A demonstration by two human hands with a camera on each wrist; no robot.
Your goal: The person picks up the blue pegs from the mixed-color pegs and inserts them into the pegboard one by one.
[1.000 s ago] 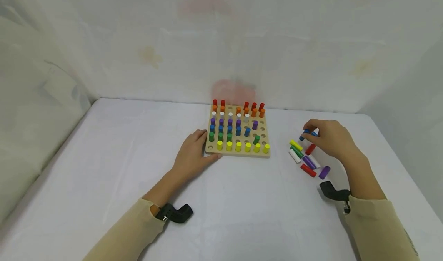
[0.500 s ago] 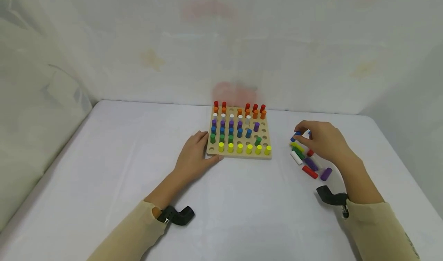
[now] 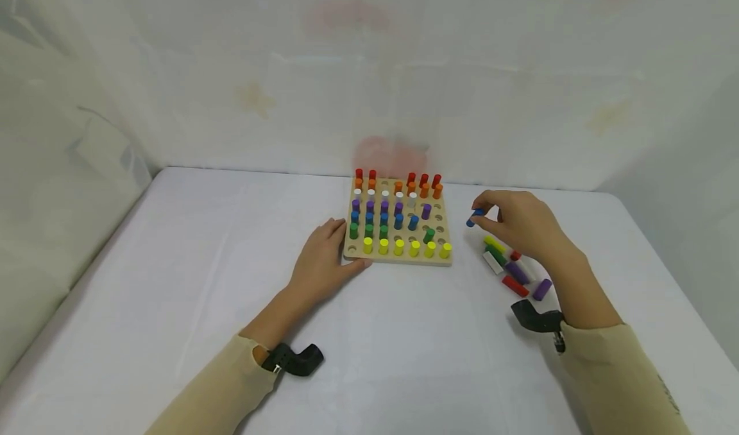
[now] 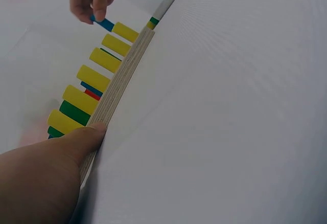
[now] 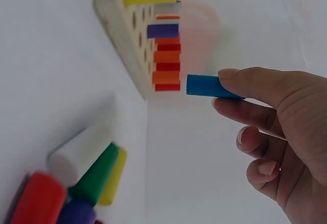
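Pinching a blue peg between thumb and fingertips, the right hand holds it in the air just right of the wooden pegboard, clear of the surface. The grip takes only one end, as the right wrist view shows, so most of the peg sticks out free; a slight slackening could let it swing or drop, and it might roll off among the loose pegs lying right of the board.

The left hand lies flat with relaxed fingers against the board's near left corner, grasping nothing, its thumb touching the edge. If that pressure lifted, a sideways push from an incoming peg could slide the board.

The board is crowded. The empty holes on its right side sit close beside standing blue, purple and green pegs, one or two of which look tilted. A peg brought in at a slant could knock a neighbour or catch on a hole's rim.
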